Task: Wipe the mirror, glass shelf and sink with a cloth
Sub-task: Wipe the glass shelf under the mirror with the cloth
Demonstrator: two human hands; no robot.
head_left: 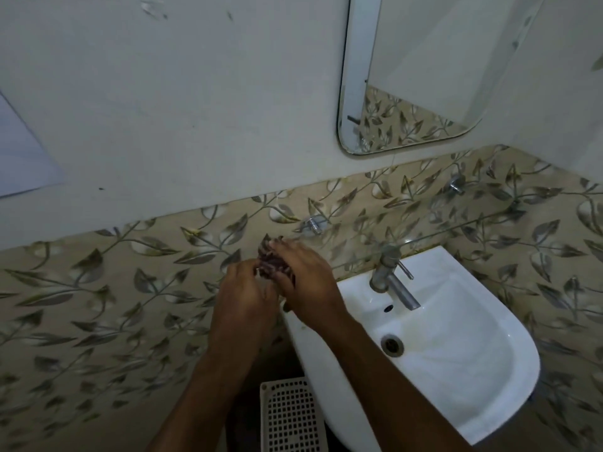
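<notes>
A dark patterned cloth [270, 261] is bunched up between both hands, left of the sink and in front of the leaf-patterned tiles. My left hand [243, 296] grips its lower part and my right hand [305, 277] holds it from the right, fingers curled over it. The white sink [456, 347] lies right of the hands, with a metal tap [393, 278] and a drain [392, 345]. A glass shelf [434, 234] runs along the wall just above the tap. The mirror [424, 70] hangs at upper right.
A white perforated plastic basket [288, 417] stands on the floor under the sink's left side. Two metal shelf brackets [313, 225] stick out of the tiled wall. A pale panel [23, 151] is at the far left wall.
</notes>
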